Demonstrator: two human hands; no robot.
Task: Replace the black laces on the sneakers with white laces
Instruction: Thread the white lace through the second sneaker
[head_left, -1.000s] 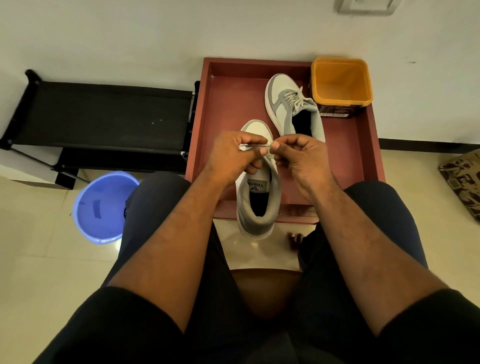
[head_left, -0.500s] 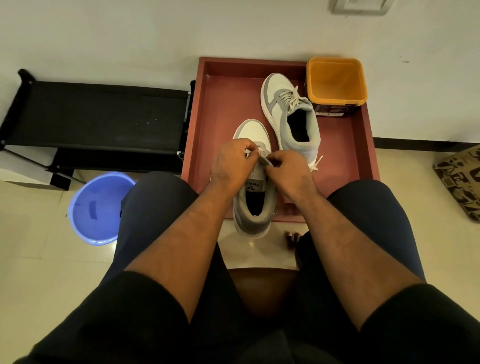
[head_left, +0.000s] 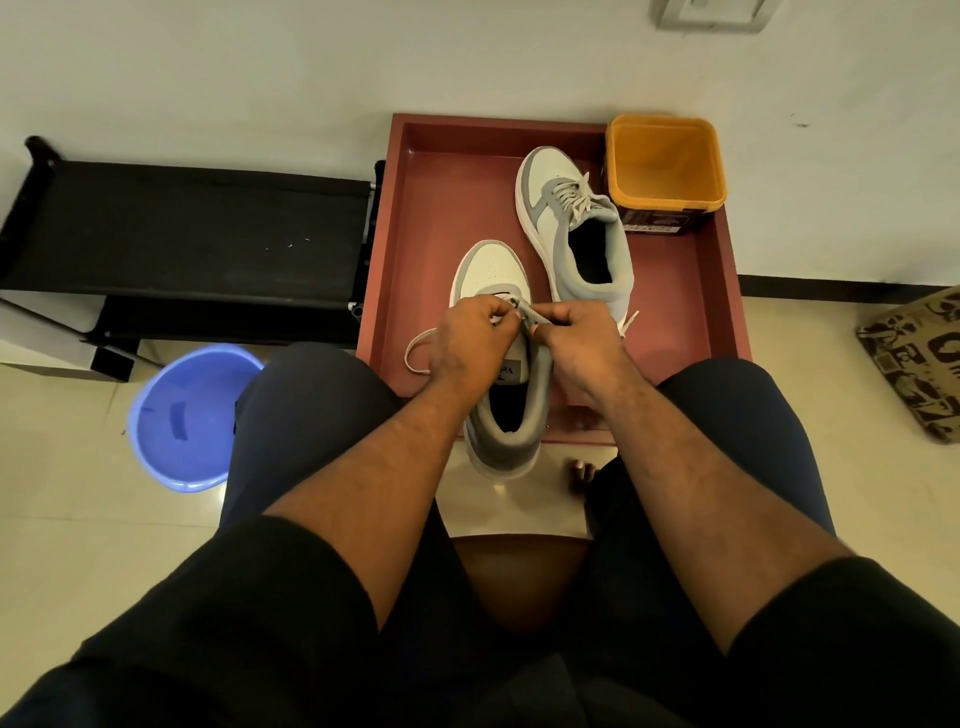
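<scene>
Threading white lace (head_left: 415, 347) through the lower eyelets of near sneaker (head_left: 498, 364) on red tray (head_left: 415, 208), left hand (head_left: 470, 345) and right hand (head_left: 579, 343) both pinching lace, 2nd sneaker (head_left: 576, 234) already laced, next likely feeding the tip through the opposite eyelet.

Both hands (head_left: 524, 338) cover the near sneaker's (head_left: 493, 275) eyelets (fingertips unclear); wall plate (head_left: 709, 13) cut off at top.

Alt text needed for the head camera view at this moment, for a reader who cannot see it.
Both hands, left hand and right hand, pinch a white lace at the eyelets of the near sneaker on a red tray. A second sneaker, already laced white, lies beside an orange tub.
</scene>
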